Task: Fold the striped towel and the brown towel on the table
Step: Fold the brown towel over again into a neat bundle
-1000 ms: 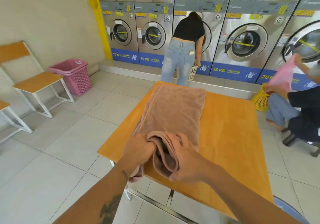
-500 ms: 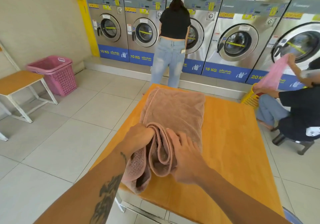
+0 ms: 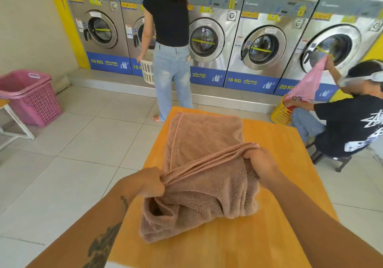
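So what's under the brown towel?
The brown towel lies on the orange table, with both the left hand and right hand gripping its lifted edge. Anything beneath the cloth is covered; no striped towel shows.

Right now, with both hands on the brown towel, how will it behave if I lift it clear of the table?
Probably floppy: the brown towel sags in loose folds below the edge stretched between the left hand and right hand. Its thick looped pile suggests some weight, so the free end would likely drag on the table. It looks grippy, not slippery.
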